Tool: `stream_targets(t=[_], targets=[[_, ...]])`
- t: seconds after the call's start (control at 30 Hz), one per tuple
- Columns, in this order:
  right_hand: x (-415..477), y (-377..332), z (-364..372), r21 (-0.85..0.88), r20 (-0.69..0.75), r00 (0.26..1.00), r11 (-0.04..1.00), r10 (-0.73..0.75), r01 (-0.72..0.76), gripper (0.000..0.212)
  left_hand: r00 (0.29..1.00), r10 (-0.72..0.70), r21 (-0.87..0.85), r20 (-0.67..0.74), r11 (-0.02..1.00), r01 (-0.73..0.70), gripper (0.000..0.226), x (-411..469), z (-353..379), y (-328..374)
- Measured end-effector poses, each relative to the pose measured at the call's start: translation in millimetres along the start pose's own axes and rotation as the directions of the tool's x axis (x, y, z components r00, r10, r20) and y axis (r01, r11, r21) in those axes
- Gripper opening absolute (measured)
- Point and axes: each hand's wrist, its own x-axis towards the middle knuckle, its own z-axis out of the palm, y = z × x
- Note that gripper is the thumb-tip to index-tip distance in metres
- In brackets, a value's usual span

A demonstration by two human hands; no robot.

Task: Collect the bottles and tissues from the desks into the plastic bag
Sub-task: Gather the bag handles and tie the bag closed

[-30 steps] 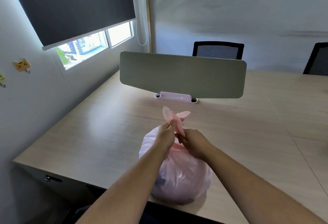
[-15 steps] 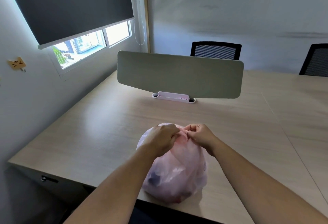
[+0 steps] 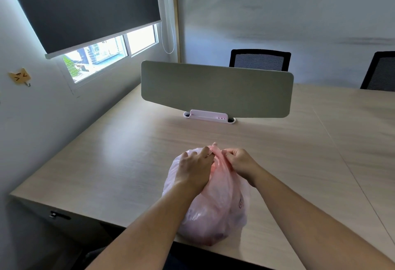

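A full, translucent pink plastic bag sits on the light wooden desk near its front edge. Dark shapes show faintly through its lower part; I cannot tell what they are. My left hand lies over the bag's top left and pinches the twisted pink handles at the top. My right hand pinches the same handles from the right. The fingertips of both hands meet at the bag's gathered top. No loose bottles or tissues are in view on the desk.
A grey-green divider panel stands across the desk on a white base. Two black chairs stand behind the desk. A window with a dark roller blind fills the left wall. A drawer handle shows under the desk's left corner.
The handle ends that stood up above my hands a second ago are now pulled down into a small knot at the bag's top. Both hands moved lower and closer to the bag.
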Motion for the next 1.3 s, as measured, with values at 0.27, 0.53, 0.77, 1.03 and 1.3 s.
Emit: stream_targets(t=[0.27,0.53,0.77,1.03,1.3], targets=[[4.4,3.6,-3.2,0.195,-0.117,0.992,0.981,0.043,-0.019,0.025,0.984,0.158,-0.090,-0.081,0.982,-0.165,0.028,0.5,-1.2,-3.7],[2.3,-36.1,-7.1,0.483,-0.226,0.974,0.871,0.027,0.088,0.033,0.911,-0.406,-0.927,0.068,0.311,0.208,0.028,12.4,-27.4,7.3],[-1.9,-61.0,-7.3,0.779,0.125,0.991,0.614,0.053,-0.131,0.033,0.856,-0.434,-0.954,0.280,-0.028,0.297,0.041,23.2,-42.5,1.7],[16.8,-13.0,-37.8,0.628,-0.012,0.948,0.740,0.319,-0.241,0.037,0.667,-0.446,-0.711,0.597,0.091,0.697,0.038,15.5,-33.3,-25.5],[13.2,31.2,-39.2,0.625,-0.158,0.897,0.745,0.413,-0.233,0.036,0.416,-0.460,-0.591,0.785,-0.353,0.725,0.024,-0.2,-8.3,-37.7]])
